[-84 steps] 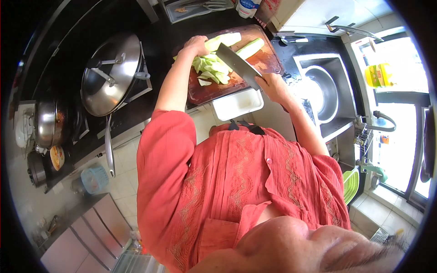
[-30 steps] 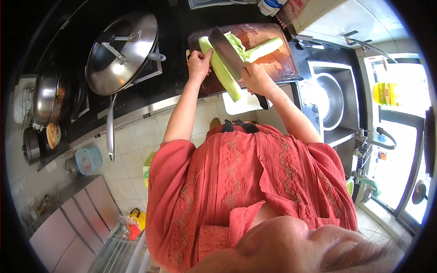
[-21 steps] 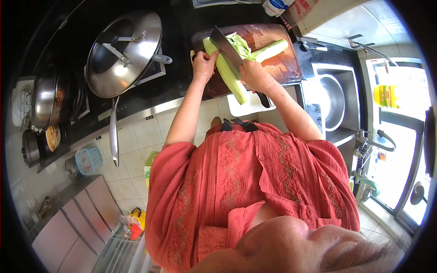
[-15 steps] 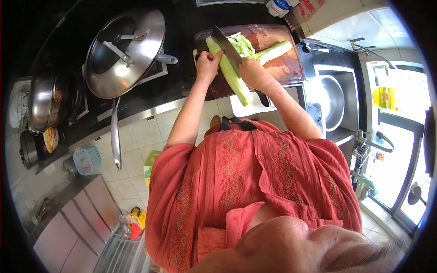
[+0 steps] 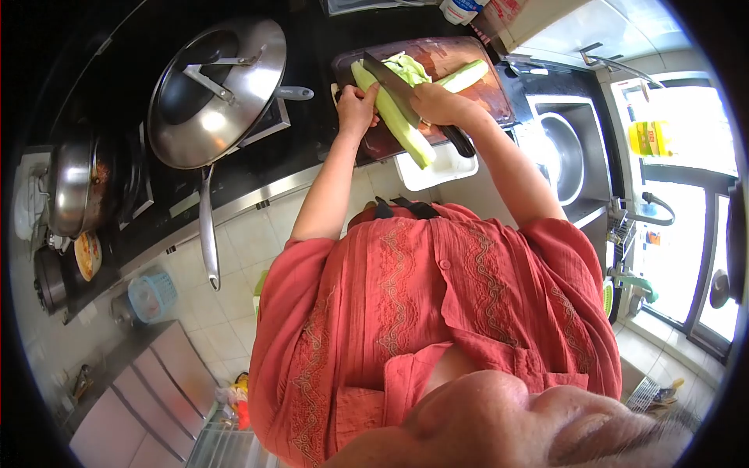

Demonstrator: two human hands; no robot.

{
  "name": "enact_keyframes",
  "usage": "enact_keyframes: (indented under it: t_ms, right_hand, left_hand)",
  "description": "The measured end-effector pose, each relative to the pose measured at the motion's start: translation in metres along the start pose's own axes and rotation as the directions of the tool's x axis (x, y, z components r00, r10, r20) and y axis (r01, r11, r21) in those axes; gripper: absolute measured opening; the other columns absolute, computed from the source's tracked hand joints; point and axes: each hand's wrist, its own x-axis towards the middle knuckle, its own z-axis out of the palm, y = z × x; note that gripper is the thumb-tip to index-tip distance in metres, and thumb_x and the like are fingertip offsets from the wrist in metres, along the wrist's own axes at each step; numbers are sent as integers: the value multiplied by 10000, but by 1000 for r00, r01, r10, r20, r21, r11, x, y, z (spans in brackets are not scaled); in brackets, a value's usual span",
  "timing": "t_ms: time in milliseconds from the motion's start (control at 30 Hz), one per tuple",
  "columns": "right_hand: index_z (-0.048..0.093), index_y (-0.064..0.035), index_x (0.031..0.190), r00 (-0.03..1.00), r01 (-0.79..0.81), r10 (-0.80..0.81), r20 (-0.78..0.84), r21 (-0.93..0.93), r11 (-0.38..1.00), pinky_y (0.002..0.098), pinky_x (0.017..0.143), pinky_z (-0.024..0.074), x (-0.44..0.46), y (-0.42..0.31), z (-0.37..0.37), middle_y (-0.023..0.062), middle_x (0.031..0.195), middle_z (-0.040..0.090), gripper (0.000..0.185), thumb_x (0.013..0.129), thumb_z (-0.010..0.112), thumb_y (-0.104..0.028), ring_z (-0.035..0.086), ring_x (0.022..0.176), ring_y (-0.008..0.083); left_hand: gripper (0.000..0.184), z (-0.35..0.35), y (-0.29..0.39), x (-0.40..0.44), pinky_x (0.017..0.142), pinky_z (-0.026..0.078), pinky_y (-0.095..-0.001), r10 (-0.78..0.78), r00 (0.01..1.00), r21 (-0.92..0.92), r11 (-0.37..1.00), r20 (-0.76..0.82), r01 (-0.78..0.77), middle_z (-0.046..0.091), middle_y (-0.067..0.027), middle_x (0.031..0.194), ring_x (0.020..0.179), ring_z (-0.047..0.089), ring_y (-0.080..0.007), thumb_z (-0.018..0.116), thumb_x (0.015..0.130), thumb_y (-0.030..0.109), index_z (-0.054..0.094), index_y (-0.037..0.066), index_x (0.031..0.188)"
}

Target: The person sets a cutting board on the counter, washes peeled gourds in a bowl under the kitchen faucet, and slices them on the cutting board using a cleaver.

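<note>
On the brown cutting board (image 5: 499, 93) lies a long pale green vegetable piece (image 5: 406, 134), its near end jutting past the board's front edge. My left hand (image 5: 357, 109) grips its left side with thumb and fingers. My right hand (image 5: 437, 104) is closed on the cleaver (image 5: 390, 82), partly on the blade, with the black handle pointing down toward me. The blade rests against the right side of the long piece. Behind it are sliced green pieces (image 5: 407, 69), and another pale green length (image 5: 463, 76) lies to the right.
A lidded wok (image 5: 222, 117) with a long handle stands on the stove at left. A white tray (image 5: 438, 170) is below the board's front edge. The sink (image 5: 566, 156) with a metal basin is at right. More pots (image 5: 74, 187) stand far left.
Since the oldest frame, the long piece has been laid slanting across the board's front, and my right hand has moved from the handle toward the blade. Lately the view has shifted slightly.
</note>
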Motion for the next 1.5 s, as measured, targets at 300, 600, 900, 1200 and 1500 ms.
enact_keyframes:
  t_ms: [300,600,900,1200,1500]
  right_hand:
    - [667,17,756,717,-696,453,529,575,430,334,554,537,-59,-64,-56,162,727,642,145,720,661,-123,650,611,258]
    - [500,75,865,714,-600,635,295,725,339,419,495,528,-59,-98,-17,278,686,599,279,910,408,-184,639,539,339]
    - [497,57,855,605,-502,792,81,811,301,447,578,515,-104,-41,-63,264,649,585,269,900,410,-194,626,609,400]
    - [497,82,849,664,-416,727,175,894,165,343,414,496,-123,-42,-29,171,567,560,295,910,382,-183,610,447,244]
    - [515,95,879,792,-475,532,300,850,227,380,442,512,-107,-54,-19,219,638,598,289,898,381,-160,622,476,277]
  left_hand:
    - [386,4,-1,-1,352,469,-278,26,999,23,999,-39,-25,573,-104,580,412,578,-168,657,856,327,463,-5,813]
    - [381,8,1,-4,324,445,-263,47,994,58,997,-97,-42,583,-112,590,379,562,-166,659,857,321,484,-16,823]
    - [935,36,10,-25,905,479,-385,221,957,648,760,-188,-48,566,-279,1093,1026,591,-370,723,685,496,303,-29,1335]
    - [1064,51,37,-28,913,478,-387,-40,975,669,721,-218,179,517,-295,1179,1057,574,-367,745,627,330,125,-23,1416]
    - [943,5,44,-35,914,479,-377,-18,986,756,640,-169,141,584,-257,1149,1063,590,-354,669,648,336,223,-8,1405]
